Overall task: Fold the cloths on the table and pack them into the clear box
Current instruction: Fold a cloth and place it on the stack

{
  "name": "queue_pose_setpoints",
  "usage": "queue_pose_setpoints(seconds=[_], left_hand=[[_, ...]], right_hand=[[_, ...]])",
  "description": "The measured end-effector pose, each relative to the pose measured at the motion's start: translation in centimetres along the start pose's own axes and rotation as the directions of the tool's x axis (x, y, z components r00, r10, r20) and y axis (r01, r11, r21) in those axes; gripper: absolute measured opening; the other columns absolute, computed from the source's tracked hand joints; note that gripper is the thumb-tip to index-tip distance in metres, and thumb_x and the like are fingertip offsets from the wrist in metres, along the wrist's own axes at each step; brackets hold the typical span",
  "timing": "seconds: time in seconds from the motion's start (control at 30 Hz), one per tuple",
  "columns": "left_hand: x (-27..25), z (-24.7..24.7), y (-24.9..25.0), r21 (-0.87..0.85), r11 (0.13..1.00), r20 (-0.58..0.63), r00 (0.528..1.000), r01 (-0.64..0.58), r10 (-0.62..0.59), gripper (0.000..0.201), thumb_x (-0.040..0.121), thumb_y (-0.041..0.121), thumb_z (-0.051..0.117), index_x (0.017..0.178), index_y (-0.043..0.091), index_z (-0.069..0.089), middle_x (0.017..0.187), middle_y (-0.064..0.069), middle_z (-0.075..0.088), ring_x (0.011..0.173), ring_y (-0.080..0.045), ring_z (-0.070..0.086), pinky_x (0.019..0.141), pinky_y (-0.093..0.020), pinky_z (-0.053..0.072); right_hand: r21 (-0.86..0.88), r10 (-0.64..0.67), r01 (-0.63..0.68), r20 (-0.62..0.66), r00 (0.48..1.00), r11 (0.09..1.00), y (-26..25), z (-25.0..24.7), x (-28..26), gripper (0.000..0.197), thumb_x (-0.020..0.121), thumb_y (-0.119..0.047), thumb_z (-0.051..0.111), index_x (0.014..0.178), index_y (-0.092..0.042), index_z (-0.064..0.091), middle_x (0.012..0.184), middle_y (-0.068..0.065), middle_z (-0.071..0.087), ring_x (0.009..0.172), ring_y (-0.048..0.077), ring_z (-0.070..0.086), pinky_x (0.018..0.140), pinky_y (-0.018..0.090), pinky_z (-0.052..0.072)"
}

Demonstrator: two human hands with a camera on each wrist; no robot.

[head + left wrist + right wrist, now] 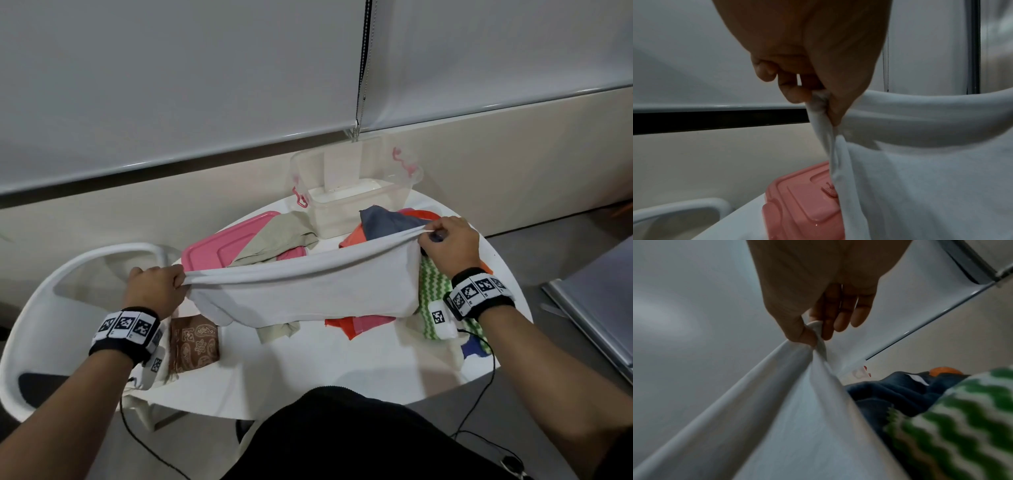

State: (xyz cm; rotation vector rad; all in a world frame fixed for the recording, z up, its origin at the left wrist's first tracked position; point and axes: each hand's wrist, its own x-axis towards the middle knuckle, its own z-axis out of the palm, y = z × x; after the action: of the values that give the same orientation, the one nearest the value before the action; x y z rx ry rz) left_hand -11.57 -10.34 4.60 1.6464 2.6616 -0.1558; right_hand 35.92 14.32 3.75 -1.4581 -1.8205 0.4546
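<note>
White round table (308, 370) under you | your left hand (156, 291) and right hand (448, 246) are each pinching 1 top corner of the white cloth (308, 294), stretching it between your fingers | clear box (356, 192) is sitting beyond your fingertips.

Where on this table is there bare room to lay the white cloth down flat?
The near middle of the table is bare, between the brown patterned cloth and the green zigzag cloth. Further back it is crowded: pink lid, beige cloth, orange cloth, clear box.

Dim, soft wrist views; wide-angle distortion
</note>
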Motion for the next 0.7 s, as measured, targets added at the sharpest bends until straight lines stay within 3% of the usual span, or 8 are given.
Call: queue_pose_setpoints(seconds=[0.1, 0.2, 0.3, 0.37, 0.47, 0.53, 0.63, 0.7], left_hand=[[0.0, 0.0, -0.1, -0.067, 0.993, -0.051, 0.994, -0.099, 0.096, 0.025, 0.078, 0.022, 0.075, 0.071, 0.02, 0.051, 0.059, -0.003, 0.061, 0.061, -0.031, 0.062, 0.067, -0.036, 0.027], [-0.7, 0.6, 0.5, -0.092, 0.955, -0.081, 0.958, -0.282, 0.275, 0.022, 0.076, 0.044, 0.062, 0.078, 0.023, 0.063, 0.059, 0.006, 0.054, 0.058, -0.025, 0.06, 0.067, -0.035, 0.032], [-1.7, 1.9, 1.7, -0.059, 0.923, 0.056, 0.922, -0.381, 0.384, 0.036, 0.07, 0.058, 0.045, 0.074, 0.029, 0.066, 0.067, 0.007, 0.055, 0.069, -0.022, 0.058, 0.072, -0.034, 0.035], [-2.7, 3.4, 3.1, 0.08, 0.911, 0.258, 0.891, -0.406, 0.374, 0.042, 0.07, 0.061, 0.042, 0.085, 0.032, 0.068, 0.084, 0.008, 0.057, 0.086, -0.018, 0.052, 0.08, -0.033, 0.034], [-4.9, 5.7, 6.0, 0.167, 0.851, 0.427, 0.814, -0.499, 0.394, 0.054, 0.074, 0.06, 0.037, 0.111, 0.033, 0.066, 0.108, 0.0, 0.056, 0.102, -0.024, 0.048, 0.091, -0.035, 0.037], [-6.3, 7.1, 7.6, 0.186, 0.826, 0.48, 0.783, -0.531, 0.395, 0.05, 0.083, 0.057, 0.041, 0.12, 0.031, 0.062, 0.115, -0.005, 0.054, 0.104, -0.028, 0.049, 0.094, -0.035, 0.035], [-7.9, 8.4, 8.6, 0.127, 0.844, 0.484, 0.775, -0.521, 0.406, 0.041, 0.09, 0.05, 0.043, 0.122, 0.029, 0.056, 0.113, -0.008, 0.064, 0.105, -0.031, 0.058, 0.1, -0.037, 0.039], [-8.3, 8.6, 8.5, 0.084, 0.866, 0.47, 0.786, -0.492, 0.402, 0.042, 0.093, 0.047, 0.042, 0.13, 0.028, 0.048, 0.111, -0.01, 0.068, 0.105, -0.034, 0.06, 0.096, -0.036, 0.043]], right_hand=[[0.213, 0.159, -0.146, -0.045, 0.986, 0.966, -1.0, -0.3, 0.3, 0.013, 0.07, -0.01, 0.073, 0.076, -0.02, 0.069, 0.066, -0.007, 0.059, 0.061, 0.0, 0.055, 0.067, 0.008, 0.043], [0.311, 0.22, -0.186, -0.079, 0.972, 0.932, -1.1, -0.3, 0.7, 0.012, 0.072, -0.012, 0.075, 0.074, -0.019, 0.066, 0.061, -0.005, 0.058, 0.055, 0.002, 0.053, 0.064, 0.016, 0.047], [0.302, 0.29, -0.252, -0.087, 0.953, 0.919, -0.3, 0.0, 0.8, 0.01, 0.073, -0.016, 0.075, 0.074, -0.02, 0.066, 0.064, -0.001, 0.063, 0.063, 0.015, 0.061, 0.068, 0.026, 0.052], [0.283, 0.32, -0.287, -0.077, 0.944, 0.915, 0.3, 0.4, 0.6, 0.007, 0.073, -0.017, 0.074, 0.074, -0.019, 0.067, 0.07, 0.004, 0.068, 0.07, 0.022, 0.065, 0.073, 0.03, 0.055], [0.256, 0.348, -0.318, -0.077, 0.934, 0.913, 0.8, 1.0, 0.1, 0.006, 0.076, -0.016, 0.073, 0.077, -0.013, 0.068, 0.078, 0.009, 0.071, 0.073, 0.021, 0.064, 0.074, 0.027, 0.051], [0.254, 0.367, -0.336, -0.085, 0.926, 0.907, 0.7, 1.4, -0.2, 0.008, 0.075, -0.017, 0.074, 0.077, -0.012, 0.068, 0.077, 0.009, 0.071, 0.075, 0.022, 0.065, 0.077, 0.03, 0.053], [0.278, 0.393, -0.353, -0.104, 0.913, 0.893, 0.8, 1.4, -0.4, 0.007, 0.076, -0.014, 0.073, 0.075, -0.013, 0.066, 0.078, 0.005, 0.07, 0.088, 0.023, 0.068, 0.09, 0.036, 0.054], [0.308, 0.416, -0.363, -0.124, 0.901, 0.879, 0.8, 1.1, -0.4, 0.006, 0.077, -0.013, 0.073, 0.075, -0.015, 0.067, 0.077, 0.001, 0.066, 0.094, 0.021, 0.068, 0.092, 0.036, 0.054]])
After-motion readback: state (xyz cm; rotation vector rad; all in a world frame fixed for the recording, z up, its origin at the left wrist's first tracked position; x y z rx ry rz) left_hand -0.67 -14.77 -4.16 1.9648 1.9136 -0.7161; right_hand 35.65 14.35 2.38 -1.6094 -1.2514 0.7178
